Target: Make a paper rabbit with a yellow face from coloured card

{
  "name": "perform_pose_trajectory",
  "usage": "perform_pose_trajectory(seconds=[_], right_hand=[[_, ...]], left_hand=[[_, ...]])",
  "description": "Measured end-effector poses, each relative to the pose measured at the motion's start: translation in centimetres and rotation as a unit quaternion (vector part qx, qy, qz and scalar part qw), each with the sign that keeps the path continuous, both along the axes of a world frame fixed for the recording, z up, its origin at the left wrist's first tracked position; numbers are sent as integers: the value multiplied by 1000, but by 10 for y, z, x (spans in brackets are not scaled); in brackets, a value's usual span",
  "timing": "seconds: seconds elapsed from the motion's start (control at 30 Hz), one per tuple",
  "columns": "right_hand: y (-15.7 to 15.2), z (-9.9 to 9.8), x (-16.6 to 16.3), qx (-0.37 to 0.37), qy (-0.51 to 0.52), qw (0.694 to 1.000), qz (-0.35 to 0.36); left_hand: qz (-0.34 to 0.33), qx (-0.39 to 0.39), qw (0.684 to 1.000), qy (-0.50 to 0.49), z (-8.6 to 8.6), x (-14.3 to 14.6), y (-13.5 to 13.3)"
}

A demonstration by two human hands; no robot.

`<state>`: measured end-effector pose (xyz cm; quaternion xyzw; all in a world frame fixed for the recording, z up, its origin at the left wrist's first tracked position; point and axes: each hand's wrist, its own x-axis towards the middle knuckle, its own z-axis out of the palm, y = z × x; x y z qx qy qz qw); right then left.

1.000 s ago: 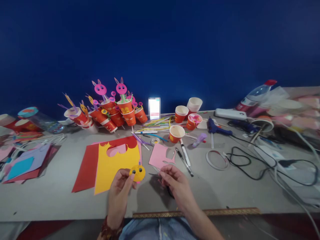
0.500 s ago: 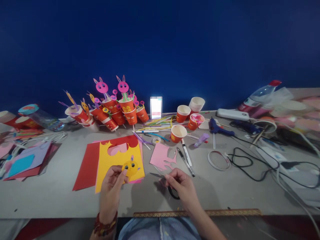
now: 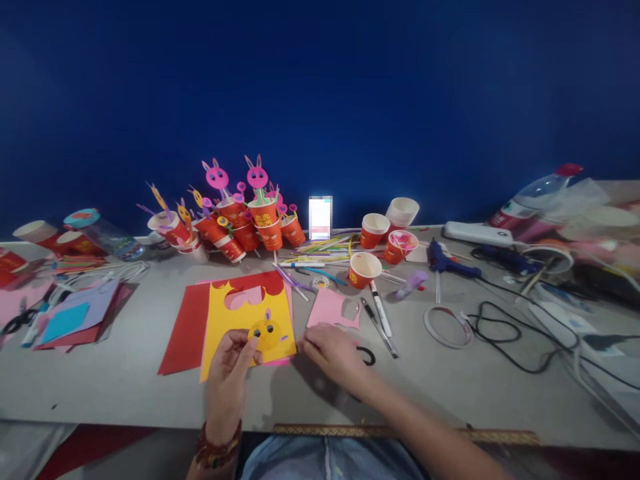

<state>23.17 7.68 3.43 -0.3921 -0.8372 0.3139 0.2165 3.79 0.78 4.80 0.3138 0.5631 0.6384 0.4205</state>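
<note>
My left hand (image 3: 227, 373) pinches a small yellow paper animal face (image 3: 264, 332) with dark eyes and purple ears, held over the yellow paper sheet (image 3: 235, 327). My right hand (image 3: 331, 352) lies low on the grey table (image 3: 125, 383), fingers curled over black-handled scissors (image 3: 367, 355) whose loop shows just to its right. A pink paper piece (image 3: 327, 310) with a cut-out lies just beyond the right hand. Red paper (image 3: 183, 330) sits under the yellow sheet.
Decorated red paper cups with pink rabbit heads (image 3: 235, 220) stand at the back. Loose cups (image 3: 364, 268), markers (image 3: 380, 310), a blue glue gun (image 3: 447, 262), a tape ring (image 3: 443, 327) and black cables (image 3: 505, 333) lie to the right. Coloured papers (image 3: 70, 317) lie at the left.
My right hand has dropped from holding the scissors up to resting them on the table and shifted left. The left hand with the yellow face has barely moved.
</note>
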Motion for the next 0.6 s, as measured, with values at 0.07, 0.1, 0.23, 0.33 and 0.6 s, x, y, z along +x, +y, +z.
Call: perform_pose_trajectory(seconds=[0.07, 0.1, 0.23, 0.33, 0.6], right_hand=[[12, 2, -16, 48, -72, 993, 74], [18, 2, -25, 66, -113, 986, 107], [31, -3, -52, 76, -173, 971, 143], [33, -1, -61, 79, -202, 964, 152], [35, 5, -63, 53, -201, 968, 138]], left_hand=[[8, 7, 1000, 2, 1, -1, -1], [11, 9, 1000, 2, 2, -1, -1], [25, 9, 1000, 4, 2, -2, -3], [31, 11, 999, 9, 2, -3, -4], [24, 10, 1000, -8, 3, -3, -6]])
